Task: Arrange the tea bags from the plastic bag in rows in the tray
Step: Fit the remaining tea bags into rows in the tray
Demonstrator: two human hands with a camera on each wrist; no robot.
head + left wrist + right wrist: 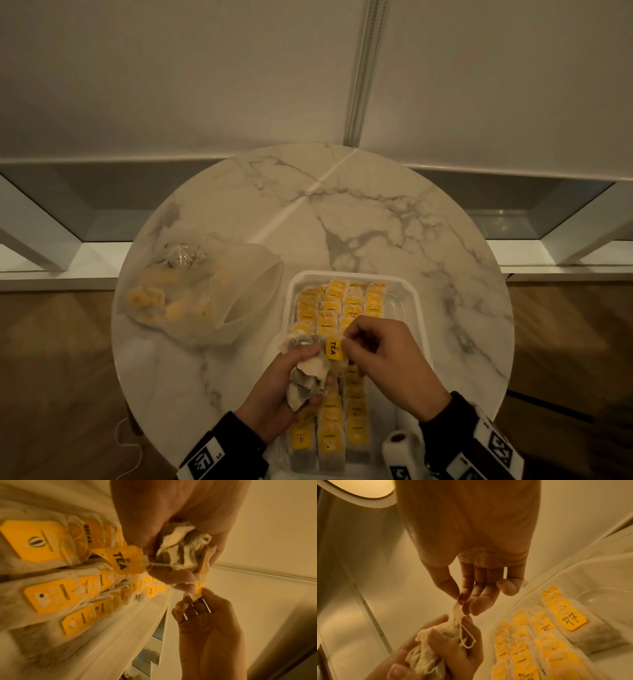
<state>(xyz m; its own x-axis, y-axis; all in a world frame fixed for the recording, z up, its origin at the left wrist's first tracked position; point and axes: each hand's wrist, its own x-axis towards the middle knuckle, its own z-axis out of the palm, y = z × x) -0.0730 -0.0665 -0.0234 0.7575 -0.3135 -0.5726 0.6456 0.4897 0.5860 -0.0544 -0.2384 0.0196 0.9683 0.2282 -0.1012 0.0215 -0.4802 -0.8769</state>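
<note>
A crumpled bunch of tea bags (310, 375) sits gripped in the left hand (274, 394) above the tray (419, 308), where yellow-tagged tea bags (342, 305) lie in rows. The right hand (387, 359) pinches a corner of one bag between thumb and forefinger. The plastic bag (191, 294) lies well apart at left on the round marble bench (376, 219).

- Head view is looking steeply down at the round table (376, 212).
- Both wrist views are looking close along the fingers, sharing the tray (120, 635) of tea bags (570, 623).
</note>
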